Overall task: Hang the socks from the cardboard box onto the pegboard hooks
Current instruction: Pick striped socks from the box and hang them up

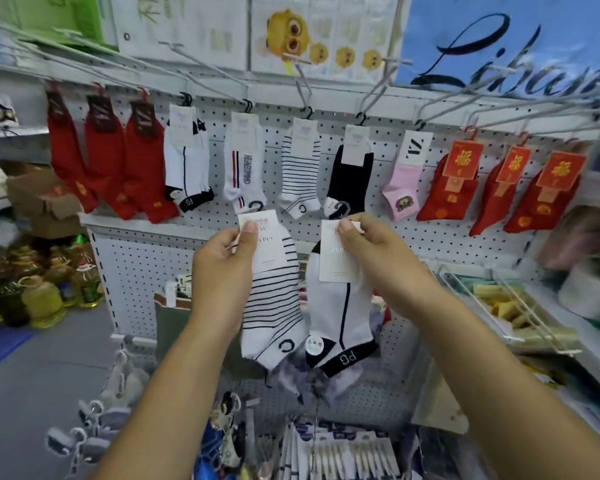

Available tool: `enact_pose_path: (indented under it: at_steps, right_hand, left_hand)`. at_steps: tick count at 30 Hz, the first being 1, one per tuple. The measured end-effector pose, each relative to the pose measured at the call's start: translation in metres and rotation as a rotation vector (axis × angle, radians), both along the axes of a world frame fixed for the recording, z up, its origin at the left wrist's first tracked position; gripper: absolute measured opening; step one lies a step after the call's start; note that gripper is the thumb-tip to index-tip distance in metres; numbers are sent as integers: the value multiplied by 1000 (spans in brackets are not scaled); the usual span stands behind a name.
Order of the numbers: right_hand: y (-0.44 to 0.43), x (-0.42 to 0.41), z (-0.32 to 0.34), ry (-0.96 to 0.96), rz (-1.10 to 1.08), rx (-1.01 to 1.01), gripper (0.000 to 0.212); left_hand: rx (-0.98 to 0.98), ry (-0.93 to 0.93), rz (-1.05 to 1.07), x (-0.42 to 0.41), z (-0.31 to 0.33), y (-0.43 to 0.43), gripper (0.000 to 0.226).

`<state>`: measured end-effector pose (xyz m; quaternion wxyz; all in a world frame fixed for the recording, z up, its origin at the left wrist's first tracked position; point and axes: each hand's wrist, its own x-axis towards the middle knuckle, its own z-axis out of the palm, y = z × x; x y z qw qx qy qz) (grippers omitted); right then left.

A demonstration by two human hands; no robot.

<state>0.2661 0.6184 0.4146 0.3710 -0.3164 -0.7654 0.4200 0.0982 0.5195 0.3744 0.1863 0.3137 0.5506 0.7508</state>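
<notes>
My left hand pinches the paper tag of a white sock with thin black stripes; its black plastic hook shows above the tag. My right hand grips the tag of a white sock with a black cuff marked PG. Both socks hang side by side in front of the white pegboard. On the long metal hooks above hangs a row of socks: red ones left, white, striped, black and pink ones in the middle, red ones right. The cardboard box is not clearly in view.
A wire basket with yellow items sits on the shelf at right. Hanging packets and small items fill the rack below my arms. Bottles stand on the floor at left, with cardboard boxes behind them.
</notes>
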Motion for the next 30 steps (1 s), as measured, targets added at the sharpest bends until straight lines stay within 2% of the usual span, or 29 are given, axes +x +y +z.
enact_pose_path:
  at_steps: [6,12,14,20,30]
  right_hand:
    - [32,-100,31,86,30,53,20]
    - [59,-217,59,102,94,163,17]
    - [70,-259,61,96,100,188,20]
    - [91,-349,71,192,18,322,21]
    - [123,-402,84,138,-6,402,17]
  left_hand:
    - [22,116,226,-96,25,14,23]
    - [28,220,351,-193,44,34,45]
    - [28,256,352,-219,50,37,48]
    - [12,298,289,-264,58,42,32]
    - [-19,220,181,-286,53,49,26]
